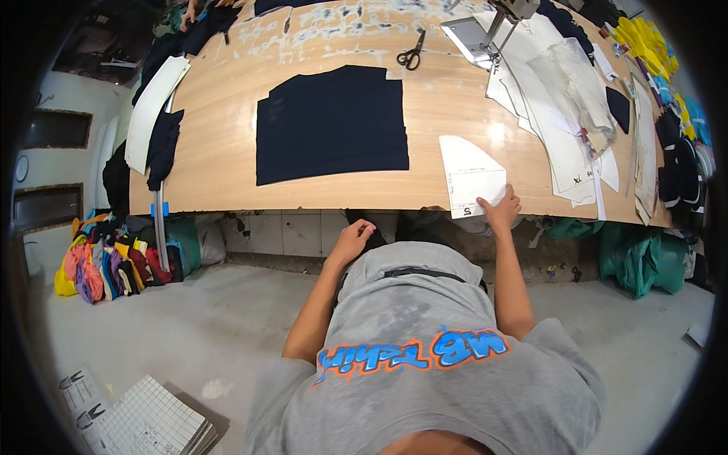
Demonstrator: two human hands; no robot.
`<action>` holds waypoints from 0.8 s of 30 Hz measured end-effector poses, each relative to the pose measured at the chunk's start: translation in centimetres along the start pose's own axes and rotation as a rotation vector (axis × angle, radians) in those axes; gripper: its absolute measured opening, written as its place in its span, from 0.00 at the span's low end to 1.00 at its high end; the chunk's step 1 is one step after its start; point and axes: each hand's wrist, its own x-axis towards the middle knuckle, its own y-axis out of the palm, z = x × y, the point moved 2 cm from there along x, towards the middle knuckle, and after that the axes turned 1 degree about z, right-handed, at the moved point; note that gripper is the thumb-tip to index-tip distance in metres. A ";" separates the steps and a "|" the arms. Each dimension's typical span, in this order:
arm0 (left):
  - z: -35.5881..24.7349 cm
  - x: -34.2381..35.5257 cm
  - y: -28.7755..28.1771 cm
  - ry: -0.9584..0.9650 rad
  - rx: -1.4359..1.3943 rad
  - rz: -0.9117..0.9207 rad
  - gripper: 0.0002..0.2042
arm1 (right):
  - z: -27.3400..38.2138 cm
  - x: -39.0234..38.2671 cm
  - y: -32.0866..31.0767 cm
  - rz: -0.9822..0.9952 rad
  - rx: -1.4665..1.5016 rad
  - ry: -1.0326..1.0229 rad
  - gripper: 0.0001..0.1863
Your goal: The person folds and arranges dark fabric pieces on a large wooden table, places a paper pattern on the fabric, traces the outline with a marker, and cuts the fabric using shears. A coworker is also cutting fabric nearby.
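Observation:
My right hand point(500, 203) grips a white paper pattern piece point(470, 171) by its lower right corner, the piece lying at the table's near edge. My left hand point(356, 235) hangs just below that edge near my lap, its fingers loosely curled with nothing visible in them. A dark navy folded fabric piece point(330, 125) lies flat on the wooden table point(212, 174), left of the pattern piece. Black scissors point(412, 53) rest beyond the fabric.
A metal tool point(470, 42) stands on white patterns point(557, 152) at the right. A long white strip point(152, 114) and dark cloth lie left. A co-worker's hand point(188, 17) shows at top left. Coloured cloth bundles point(114, 262), green bags point(644, 258) and stacked sheets point(152, 413) are lower down.

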 end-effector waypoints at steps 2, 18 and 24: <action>-0.3 -0.3 -0.2 0.012 -0.026 -0.014 0.16 | -0.4 0.4 0.2 0.006 0.012 0.102 0.61; 0.1 -2.3 -2.1 -0.008 -0.363 -0.096 0.21 | 19.9 -3.1 -16.1 0.228 0.952 -0.330 0.31; -9.2 -2.2 -4.2 -0.039 -1.058 0.198 0.36 | 29.6 -7.8 -20.0 0.634 1.523 -0.310 0.34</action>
